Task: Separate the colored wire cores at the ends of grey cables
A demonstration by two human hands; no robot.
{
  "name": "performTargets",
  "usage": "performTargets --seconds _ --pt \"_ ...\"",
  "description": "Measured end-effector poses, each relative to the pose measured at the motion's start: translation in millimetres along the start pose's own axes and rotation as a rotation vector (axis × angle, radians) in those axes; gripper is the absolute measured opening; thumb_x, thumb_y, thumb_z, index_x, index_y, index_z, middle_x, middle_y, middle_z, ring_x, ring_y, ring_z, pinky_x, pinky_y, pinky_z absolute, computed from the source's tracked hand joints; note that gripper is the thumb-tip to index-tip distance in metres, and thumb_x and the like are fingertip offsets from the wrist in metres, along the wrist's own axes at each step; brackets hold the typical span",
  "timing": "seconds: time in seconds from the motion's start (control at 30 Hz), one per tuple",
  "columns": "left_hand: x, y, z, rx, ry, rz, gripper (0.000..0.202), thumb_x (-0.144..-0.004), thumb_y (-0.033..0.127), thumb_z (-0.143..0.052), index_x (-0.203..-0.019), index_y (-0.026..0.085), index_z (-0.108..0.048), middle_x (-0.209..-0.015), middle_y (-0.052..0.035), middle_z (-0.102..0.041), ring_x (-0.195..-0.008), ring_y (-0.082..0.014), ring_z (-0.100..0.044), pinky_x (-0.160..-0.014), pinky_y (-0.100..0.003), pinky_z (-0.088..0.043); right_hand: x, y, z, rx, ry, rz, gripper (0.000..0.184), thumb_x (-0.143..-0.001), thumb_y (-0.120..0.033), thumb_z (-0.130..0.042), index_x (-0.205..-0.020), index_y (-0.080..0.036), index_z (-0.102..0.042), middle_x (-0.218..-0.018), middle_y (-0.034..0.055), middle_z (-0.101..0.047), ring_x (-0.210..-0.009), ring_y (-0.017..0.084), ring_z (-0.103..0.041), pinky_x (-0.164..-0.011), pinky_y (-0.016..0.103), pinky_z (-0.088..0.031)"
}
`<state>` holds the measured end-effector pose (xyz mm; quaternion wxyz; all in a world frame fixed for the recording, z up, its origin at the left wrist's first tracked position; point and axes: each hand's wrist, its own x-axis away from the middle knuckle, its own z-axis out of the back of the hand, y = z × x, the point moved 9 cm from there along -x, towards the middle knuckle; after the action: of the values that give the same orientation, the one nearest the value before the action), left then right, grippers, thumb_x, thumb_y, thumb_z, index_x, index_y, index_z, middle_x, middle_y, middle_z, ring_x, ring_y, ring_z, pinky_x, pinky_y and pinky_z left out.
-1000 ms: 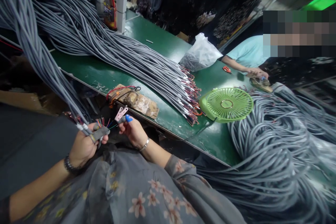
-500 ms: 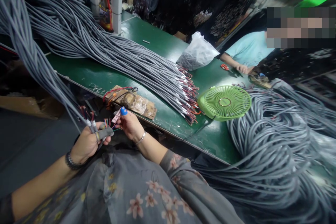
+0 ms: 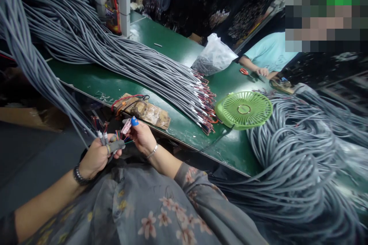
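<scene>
My left hand (image 3: 99,154) is closed around the ends of a few grey cables (image 3: 101,138); its thumb wears a grey cover. Thin coloured wires (image 3: 119,135) fan out past that thumb. Close beside it, my right hand (image 3: 141,138) pinches a small pale pinkish strip (image 3: 125,126) between thumb and fingers, with a blue cover on one fingertip. The strip lies right at the coloured wires; whether it touches them I cannot tell. From the left hand the grey cables run up to a big bundle at the upper left.
A long bundle of grey cables (image 3: 138,61) lies across the green table (image 3: 169,34). On it are a taped block (image 3: 146,111), a green fan (image 3: 243,109), a white plastic bag (image 3: 214,55) and coiled cables (image 3: 293,153). Across the table a person's hand (image 3: 262,71) is near orange-handled cutters (image 3: 244,71).
The view has shifted slightly. My right hand has turned the pale strip a little at the wires, while my left keeps its hold on the cables.
</scene>
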<state>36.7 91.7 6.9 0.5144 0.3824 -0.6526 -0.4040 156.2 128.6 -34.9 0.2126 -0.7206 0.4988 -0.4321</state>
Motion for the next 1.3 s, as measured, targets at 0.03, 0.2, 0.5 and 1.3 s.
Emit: performTargets --seconds 0.03,0.2,0.5,1.3 --pt "0.0 0.5 0.1 0.002 0.0 -0.001 0.028 -0.053 0.039 -0.088 -0.047 0.022 -0.065 -0.043 -0.0003 -0.061 -0.04 -0.0115 -0.048 -0.043 -0.024 -0.038 0.3 0.3 -0.8 -0.003 -0.004 -0.003 0.053 -0.071 -0.065 -0.096 -0.075 -0.019 -0.07 -0.065 -0.0013 -0.064 -0.06 0.011 -0.057 -0.059 0.024 -0.051" --pt "4.8 2.7 3.3 0.033 0.029 -0.005 0.025 -0.05 0.036 -0.088 -0.046 0.021 -0.068 -0.043 -0.001 -0.062 -0.041 -0.0118 -0.051 -0.043 -0.024 -0.04 3.5 5.3 -8.5 -0.015 -0.061 -0.083 0.055 -0.084 -0.071 -0.084 -0.076 -0.019 -0.067 -0.068 -0.0002 -0.064 -0.061 0.012 -0.057 -0.056 0.022 -0.051" --pt "18.1 2.8 14.4 0.091 0.108 -0.029 0.029 -0.046 0.038 -0.094 -0.049 0.022 -0.069 -0.045 -0.0017 -0.065 -0.043 -0.0131 -0.055 -0.043 -0.023 -0.044 7.5 1.1 -11.6 0.045 -0.12 -0.038 0.045 -0.083 -0.056 -0.09 -0.077 -0.019 -0.066 -0.068 -0.0023 -0.064 -0.057 0.009 -0.053 -0.059 0.023 -0.054" --pt "9.1 -5.0 14.3 0.149 0.122 0.009 0.042 -0.042 0.043 -0.101 -0.049 0.021 -0.065 -0.044 0.0003 -0.065 -0.04 -0.0115 -0.056 -0.042 -0.021 -0.045 -6.4 20.8 -10.2 -0.05 -0.197 -0.157 0.059 -0.1 -0.075 -0.063 -0.085 -0.019 -0.071 -0.079 0.0026 -0.071 -0.069 0.015 -0.062 -0.066 0.026 -0.055"
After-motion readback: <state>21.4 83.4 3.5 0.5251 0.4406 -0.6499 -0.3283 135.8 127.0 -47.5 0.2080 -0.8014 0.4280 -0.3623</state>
